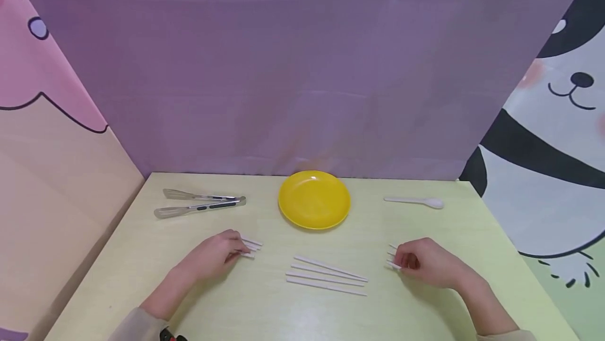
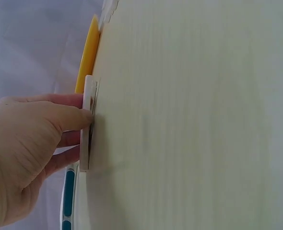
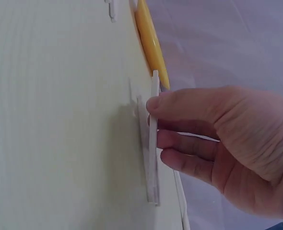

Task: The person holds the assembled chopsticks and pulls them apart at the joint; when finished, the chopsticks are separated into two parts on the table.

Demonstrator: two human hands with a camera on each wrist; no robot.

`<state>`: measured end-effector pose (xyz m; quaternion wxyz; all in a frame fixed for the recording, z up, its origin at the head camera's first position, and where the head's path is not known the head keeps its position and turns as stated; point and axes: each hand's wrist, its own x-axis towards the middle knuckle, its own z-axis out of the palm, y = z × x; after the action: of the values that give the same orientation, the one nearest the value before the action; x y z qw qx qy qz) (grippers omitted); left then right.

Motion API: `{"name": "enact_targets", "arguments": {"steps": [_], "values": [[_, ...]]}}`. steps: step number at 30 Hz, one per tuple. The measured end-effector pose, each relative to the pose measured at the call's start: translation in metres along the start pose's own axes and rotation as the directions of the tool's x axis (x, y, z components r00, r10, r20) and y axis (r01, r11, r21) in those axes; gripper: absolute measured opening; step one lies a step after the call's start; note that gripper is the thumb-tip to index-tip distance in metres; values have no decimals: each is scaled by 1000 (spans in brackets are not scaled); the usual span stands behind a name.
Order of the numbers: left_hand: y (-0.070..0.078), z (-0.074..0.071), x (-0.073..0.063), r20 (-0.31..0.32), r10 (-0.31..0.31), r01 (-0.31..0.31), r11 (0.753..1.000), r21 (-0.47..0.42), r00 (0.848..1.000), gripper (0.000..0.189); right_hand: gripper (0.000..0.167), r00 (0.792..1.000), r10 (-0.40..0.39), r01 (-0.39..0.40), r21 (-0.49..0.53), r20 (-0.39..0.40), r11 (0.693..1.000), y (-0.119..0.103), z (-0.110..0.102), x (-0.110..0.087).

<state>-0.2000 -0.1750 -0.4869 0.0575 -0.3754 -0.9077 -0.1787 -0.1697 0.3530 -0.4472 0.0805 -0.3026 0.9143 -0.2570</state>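
My left hand pinches a short white stick between thumb and fingers, close over the table. Other thin white sticks poke out beyond its fingertips in the head view. On the right, my right hand pinches another short white stick with thumb and forefinger. This stick stands slightly tilted, with a further stick lying beside it on the table. In the middle, between both hands, several longer white sticks lie roughly side by side, two of them converging at their right ends.
A yellow plate sits at the back centre of the pale wooden table. Metal tongs lie at the back left, and a white spoon at the back right. A purple cloth hangs behind the table's far edge.
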Motion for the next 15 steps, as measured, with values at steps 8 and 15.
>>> {"name": "enact_targets", "arguments": {"steps": [8,15], "values": [[1,2,12,-71,15,-15,1000,9,997,15,25,1000,14,-16,-100,-28,995,2,5,7],[30,-6,47,8,11,-10,989,-147,1000,15,25,995,-45,33,-140,-88,990,-23,12,32]]}}
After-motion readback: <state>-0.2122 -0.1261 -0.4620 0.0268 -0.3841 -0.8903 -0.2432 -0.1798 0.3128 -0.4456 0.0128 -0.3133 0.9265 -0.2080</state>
